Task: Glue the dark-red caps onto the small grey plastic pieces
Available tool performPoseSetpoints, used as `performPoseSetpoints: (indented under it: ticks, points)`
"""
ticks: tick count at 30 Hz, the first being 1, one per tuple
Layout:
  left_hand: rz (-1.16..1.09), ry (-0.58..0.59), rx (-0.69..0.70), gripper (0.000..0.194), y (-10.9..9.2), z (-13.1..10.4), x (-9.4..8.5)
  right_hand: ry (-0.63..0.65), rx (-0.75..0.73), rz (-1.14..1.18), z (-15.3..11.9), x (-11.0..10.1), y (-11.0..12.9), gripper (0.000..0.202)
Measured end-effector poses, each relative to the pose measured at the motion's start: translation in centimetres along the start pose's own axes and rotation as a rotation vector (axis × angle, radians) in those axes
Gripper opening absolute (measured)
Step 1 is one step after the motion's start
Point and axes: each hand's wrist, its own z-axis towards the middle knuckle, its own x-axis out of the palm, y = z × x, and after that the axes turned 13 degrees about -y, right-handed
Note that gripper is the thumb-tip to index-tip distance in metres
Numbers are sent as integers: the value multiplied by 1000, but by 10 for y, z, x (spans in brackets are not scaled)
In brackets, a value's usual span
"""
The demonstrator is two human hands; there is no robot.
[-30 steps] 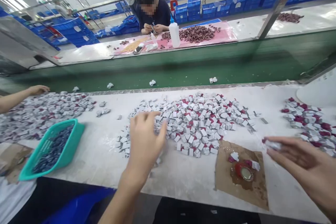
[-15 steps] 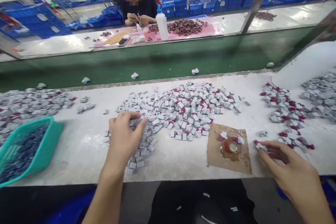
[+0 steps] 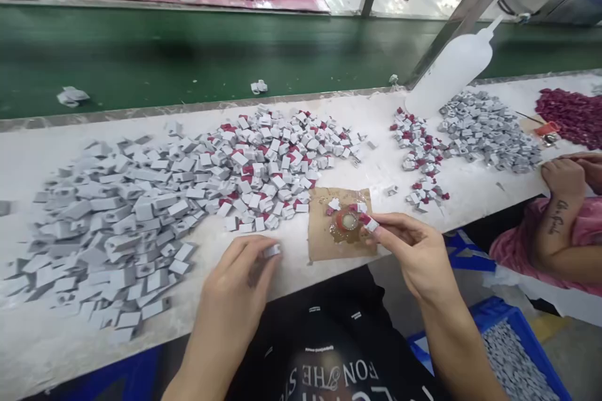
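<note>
Between thumb and fingers, my left hand point(image 3: 242, 279) pinches a small grey piece point(image 3: 271, 250) just above the white table. My right hand point(image 3: 414, 244) grips a grey-and-maroon piece point(image 3: 370, 223) at the right side of the brown cardboard point(image 3: 322, 244). On the cardboard, a small round red-rimmed container point(image 3: 348, 220) sits in a wet, glossy patch, with a few grey-and-maroon pieces beside it. Behind my hands spreads a pile of grey and maroon pieces point(image 3: 268, 163), which joins a larger heap of grey pieces point(image 3: 117, 219) on the left.
A white squeeze bottle point(image 3: 449, 69) leans at the back right, near smaller piles point(image 3: 418, 150). Beyond the table edge runs a green belt point(image 3: 188, 62). On the right are a person's arms point(image 3: 564, 219), a maroon pile point(image 3: 574, 116) and a blue crate point(image 3: 522, 351) below.
The view has shifted right and down. My left hand has moved from the grey heap toward the cardboard with a grey piece. My right hand has brought its piece over the cardboard's right side.
</note>
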Motion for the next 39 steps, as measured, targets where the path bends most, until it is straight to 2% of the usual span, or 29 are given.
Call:
performPoseSetpoints:
  ticks: [3,6,10,15,20,22,27,29,35,39]
  points:
    - [12,-15,11,16,1,-6,6,28,-105,-81,-8,2,0,12]
    - [12,27,-25,15,-3,-4,1,34,-245,-204,-15,2,3,17]
    - [-46,90,-158,16,-17,2,-4,29,-363,-304,-17,3,6,22]
    - [-213,135,-319,18,-34,8,5,53,-415,-352,-16,4,8,23]
    - [-351,158,-396,21,-47,20,17,49,-349,-302,-13,2,9,23]
    - [-432,165,-413,20,-55,30,22,49,-260,-222,-11,1,10,22]
    - [-718,286,-516,20,-79,56,40,98,44,123,-4,4,13,14]
    - [-784,314,-539,22,-85,61,47,120,112,201,-2,5,14,12]
    - [-835,378,-556,19,-90,65,61,118,105,210,3,7,12,11]
    - [-809,377,-539,17,-90,66,64,107,23,133,5,5,13,13]
